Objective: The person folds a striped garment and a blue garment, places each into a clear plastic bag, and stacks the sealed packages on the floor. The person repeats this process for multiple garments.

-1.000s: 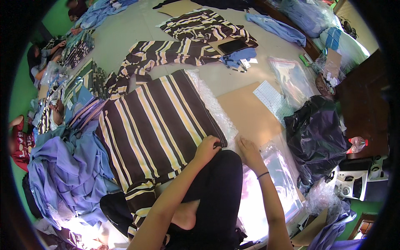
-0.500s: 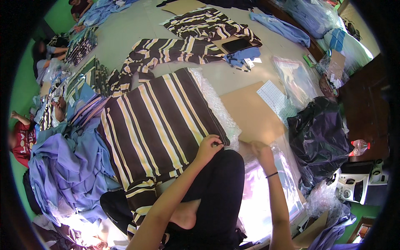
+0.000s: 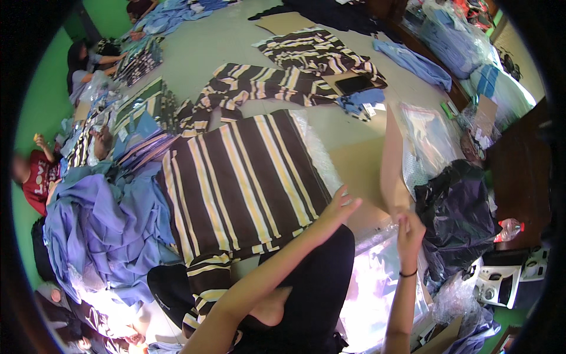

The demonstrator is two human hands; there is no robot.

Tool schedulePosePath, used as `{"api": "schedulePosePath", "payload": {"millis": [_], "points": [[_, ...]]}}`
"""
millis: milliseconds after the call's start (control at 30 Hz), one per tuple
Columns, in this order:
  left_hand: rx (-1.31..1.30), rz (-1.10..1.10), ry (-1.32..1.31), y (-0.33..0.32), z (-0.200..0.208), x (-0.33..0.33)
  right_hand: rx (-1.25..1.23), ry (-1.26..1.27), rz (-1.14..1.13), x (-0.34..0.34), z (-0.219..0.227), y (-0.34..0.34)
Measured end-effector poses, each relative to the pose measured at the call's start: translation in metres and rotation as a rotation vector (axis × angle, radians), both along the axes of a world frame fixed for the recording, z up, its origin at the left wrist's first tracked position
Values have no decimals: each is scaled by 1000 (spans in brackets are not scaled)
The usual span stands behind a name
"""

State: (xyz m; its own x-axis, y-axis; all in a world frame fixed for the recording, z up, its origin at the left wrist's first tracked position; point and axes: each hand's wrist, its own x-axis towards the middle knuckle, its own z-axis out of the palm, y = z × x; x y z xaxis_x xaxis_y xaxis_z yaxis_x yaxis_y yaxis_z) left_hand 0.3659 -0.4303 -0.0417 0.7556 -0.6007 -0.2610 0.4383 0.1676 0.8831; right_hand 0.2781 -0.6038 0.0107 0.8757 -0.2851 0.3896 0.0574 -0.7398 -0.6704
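A brown, cream and yellow striped garment [image 3: 242, 183] lies spread flat before me, with white lace [image 3: 318, 147] along its right edge. Just off its lower right corner, my left hand [image 3: 337, 213] is open, fingers stretched out and holding nothing. Further right, my right hand [image 3: 409, 233] pinches the near end of a tan cardboard sheet [image 3: 394, 159], which is tipped up on edge. Another cardboard sheet [image 3: 356, 168] lies flat between it and the garment. Clear plastic bags [image 3: 377, 289] shine below my right hand.
A blue-purple fabric heap [image 3: 112, 230] sits at left. To the right are a black plastic bag [image 3: 454, 200], more clear bags [image 3: 427, 135] and a bottle [image 3: 508, 230]. Further striped garments [image 3: 277, 82] and a dark tablet-like object [image 3: 354, 85] lie beyond. Several people sit along the left.
My right hand has moved right and raised a cardboard sheet onto its edge. My left hand has let go of the garment's corner, opened and shifted right.
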Motion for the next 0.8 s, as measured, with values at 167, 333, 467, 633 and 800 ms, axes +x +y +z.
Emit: {"api": "schedulePosePath", "payload": {"millis": [167,333,467,633,800], "points": [[-222,197,-65,20,39,2,-274,-76,414,-2,11,66],[20,437,-330,101,46,8,-378,87,496,12,1,121],[-101,582,-310,190,41,11,-404,29,564,49,-24,168],[110,736,-402,306,7,1,-613,-94,863,90,-60,246],[857,1088,-261,395,-57,-19,-740,194,984,91,-99,332]]}}
